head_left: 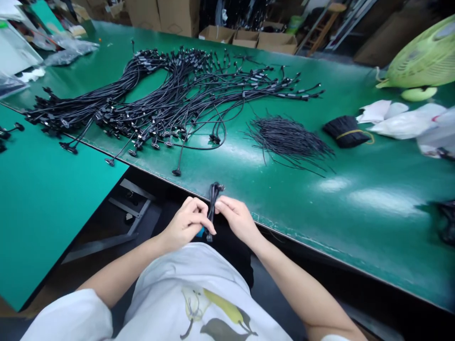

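A folded black cable (213, 193) stands nearly upright between my hands at the table's front edge. My left hand (192, 220) closes on it from the left, its fingers curled around the lower half. From the right, my right hand (236, 213) pinches the same cable near its middle with thumb and fingertips. The cable's looped top shows above my fingers, and a connector end (209, 238) hangs below them. Whether a tie goes around the bundle is hidden by my fingers.
Many black cables with connectors (159, 104) spread over the green table (302, 199). Right of them lie a pile of thin black ties (289, 139) and a banded black bundle (344, 131). A yellow-green fan (423, 57) and white bags (405, 118) are at the right. Cardboard boxes (249, 40) stand behind.
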### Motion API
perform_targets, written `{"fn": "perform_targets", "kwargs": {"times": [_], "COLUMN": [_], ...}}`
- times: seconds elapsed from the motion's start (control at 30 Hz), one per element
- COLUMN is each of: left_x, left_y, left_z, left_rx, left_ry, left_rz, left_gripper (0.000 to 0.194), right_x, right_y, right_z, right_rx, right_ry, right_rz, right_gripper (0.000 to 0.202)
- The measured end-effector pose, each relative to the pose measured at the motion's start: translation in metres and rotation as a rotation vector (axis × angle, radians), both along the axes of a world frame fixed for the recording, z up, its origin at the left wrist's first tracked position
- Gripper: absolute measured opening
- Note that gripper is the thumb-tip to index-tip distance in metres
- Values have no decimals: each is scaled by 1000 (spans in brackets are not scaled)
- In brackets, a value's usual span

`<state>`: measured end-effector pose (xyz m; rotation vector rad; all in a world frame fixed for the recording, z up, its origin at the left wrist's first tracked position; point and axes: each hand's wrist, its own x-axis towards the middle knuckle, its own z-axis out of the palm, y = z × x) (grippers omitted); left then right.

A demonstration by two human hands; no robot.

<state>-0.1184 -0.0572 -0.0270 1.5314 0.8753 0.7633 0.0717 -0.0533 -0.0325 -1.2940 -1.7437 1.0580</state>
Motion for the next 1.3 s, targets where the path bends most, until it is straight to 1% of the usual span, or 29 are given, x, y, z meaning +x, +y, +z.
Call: {"fn": "perform_targets", "kwargs": {"times": [0.03, 0.07, 0.1, 0.13, 0.2, 0.27, 0.3, 0.37, 0.47, 0.5, 0.57, 0.63, 0.67, 0.7, 0.73, 0.77, 0.8, 0.83, 0.9, 0.93, 0.97, 1.0, 1.03, 1.07, 1.1, 1.17, 1.23, 1.27, 1.3], "left_x": [1, 3, 5, 7, 8, 7, 5, 0, -5, -5, -4, -2, -1, 0, 1, 1, 1, 0, -2, -2, -1, 0, 3, 7, 12, 21, 28, 30, 32], "left_y": [0, 0, 0, 2, 5, 8, 8, 7, 2, 0, -6, -11, -14, -16, -18, -19, -19, -19, -17, -16, -15, -15, -16, -17, -17, -18, -15, -13, -11], "left_z": [0, -2, -5, -9, -14, -13, -10, -1, 11, 13, 14, 13, 11, 9, 7, 4, 0, -3, -11, -15, -18, -20, -22, -22, -22, -19, -17, -15, -14], "left_rx": [32, 19, -39, -128, -309, -382, -350, -156, 251, 343, 446, 526, 574, 609, 607, 558, 462, 336, 48, -88, -210, -311, -383, -429, -453, -493, -555, -584, -599], "left_ry": [82, 126, 130, 102, -5, -90, -95, -20, 176, 206, 205, 169, 159, 154, 150, 140, 128, 110, 32, -23, -81, -139, -194, -239, -278, -350, -393, -405, -410], "left_rz": [-22, -30, -20, -6, 16, 28, 27, 39, 109, 130, 145, 74, 8, -73, -160, -225, -236, -186, 9, 90, 135, 148, 144, 149, 176, 242, 260, 265, 273], "left_gripper": [26, 25, 25, 24, 29, 41, 45, 43, 29, 27, 25, 27, 29, 32, 32, 31, 28, 25, 22, 24, 30, 37, 42, 43, 42, 40, 37, 35, 32], "right_x": [3, 4, 4, 2, -4, -9, -11, -12, -10, -8, -6, -4, -3, -2, -1, 0, 0, 0, -1, -2, -4, -7, -10, -12, -15, -18, -15, -12, -8], "right_y": [0, -1, -4, -7, -13, -17, -17, -16, -12, -11, -10, -11, -11, -11, -12, -13, -14, -16, -18, -19, -20, -20, -20, -20, -19, -17, -17, -17, -18], "right_z": [2, 4, 6, 8, 10, 8, 6, 2, -1, -1, -2, -3, -3, -3, -2, -2, -1, 0, 1, 2, 1, 0, -1, -4, -6, -12, -16, -17, -17], "right_rx": [45, 113, 193, 277, 413, 454, 436, 336, 74, -25, -203, -302, -296, -242, -143, -10, 138, 281, 502, 566, 596, 584, 529, 428, 286, -81, -407, -491, -501], "right_ry": [-40, -93, -154, -212, -291, -315, -306, -245, -35, 56, 220, 301, 288, 233, 142, 26, -103, -230, -425, -478, -495, -480, -431, -345, -225, 76, 344, 411, 414], "right_rz": [-40, -65, -66, -41, 65, 182, 216, 244, 250, 268, 306, 311, 291, 253, 204, 151, 98, 47, -11, -20, -15, -2, 14, 32, 48, 84, 122, 135, 132], "right_gripper": [33, 33, 32, 31, 31, 32, 33, 35, 35, 36, 38, 40, 40, 38, 37, 35, 35, 35, 34, 34, 34, 34, 35, 36, 38, 44, 49, 51, 51]}}
